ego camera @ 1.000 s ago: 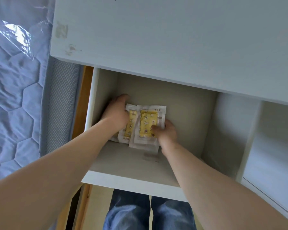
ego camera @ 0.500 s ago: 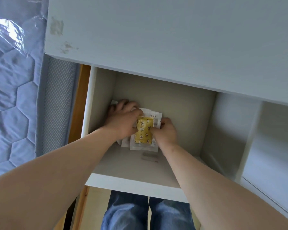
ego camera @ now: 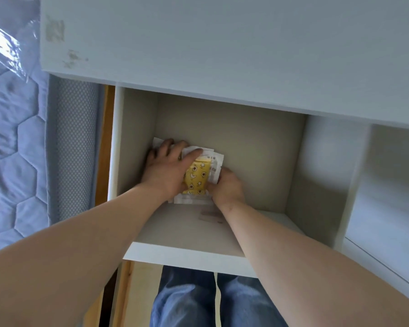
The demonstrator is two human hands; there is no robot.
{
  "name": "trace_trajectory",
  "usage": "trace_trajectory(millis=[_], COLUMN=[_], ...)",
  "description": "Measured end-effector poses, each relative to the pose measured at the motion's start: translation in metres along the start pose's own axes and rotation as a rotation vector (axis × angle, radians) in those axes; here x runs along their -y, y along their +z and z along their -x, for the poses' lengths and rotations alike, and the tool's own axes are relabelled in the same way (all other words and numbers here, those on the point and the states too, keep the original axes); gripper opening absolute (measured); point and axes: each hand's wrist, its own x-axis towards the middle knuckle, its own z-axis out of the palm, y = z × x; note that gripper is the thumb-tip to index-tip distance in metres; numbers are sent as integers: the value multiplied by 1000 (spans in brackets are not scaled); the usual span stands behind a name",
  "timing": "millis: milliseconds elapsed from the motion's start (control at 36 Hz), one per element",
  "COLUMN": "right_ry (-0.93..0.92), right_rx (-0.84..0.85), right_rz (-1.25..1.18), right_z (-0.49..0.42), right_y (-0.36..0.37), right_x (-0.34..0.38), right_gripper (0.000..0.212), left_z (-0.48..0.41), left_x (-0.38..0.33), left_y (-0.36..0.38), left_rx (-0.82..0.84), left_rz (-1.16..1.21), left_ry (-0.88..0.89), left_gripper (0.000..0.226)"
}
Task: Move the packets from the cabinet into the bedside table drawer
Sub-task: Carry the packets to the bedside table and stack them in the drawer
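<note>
A stack of white packets (ego camera: 196, 178), the top one showing a yellow patterned pad, lies on the floor of the open white drawer (ego camera: 187, 256), towards its left back. My left hand (ego camera: 168, 168) covers the stack's left side, thumb across the top and fingers curled over the far left edge. My right hand (ego camera: 227, 187) grips the stack's right edge with curled fingers. Both hands hide much of the lower packets.
The white top of the bedside table (ego camera: 222, 43) overhangs the drawer's back. A blue quilted mattress (ego camera: 14, 138) in plastic wrap lies to the left. Another white compartment (ego camera: 387, 185) sits to the right. My jeans (ego camera: 187, 303) show below the drawer front.
The packets, spread side by side a second ago, are now gathered into one stack. My left hand slid over them and my right hand closed in on the right edge.
</note>
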Motion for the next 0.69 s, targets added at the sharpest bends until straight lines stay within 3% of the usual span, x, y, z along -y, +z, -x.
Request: trace_trajectory(millis=[139,361,556,695], right_ry=[40,96,30,9], right_rx=[-15,-2,-44,-66], right_rz=[29,52,-14,-204], right_z=[1,22,67,114], right_y=[-8,-36,-77,-109], right_x=[-3,-11,15,30], right_gripper=[17,36,31,22], left_z=[3,27,66,100], left_x=[-1,-21,-54,-75], left_y=[-4,-20,-65,-104], left_rx=[4,17,-102,-235], left_rz=[-12,40,200,370], left_ry=[1,-49,-143,-230], left_gripper=[88,84,69,56])
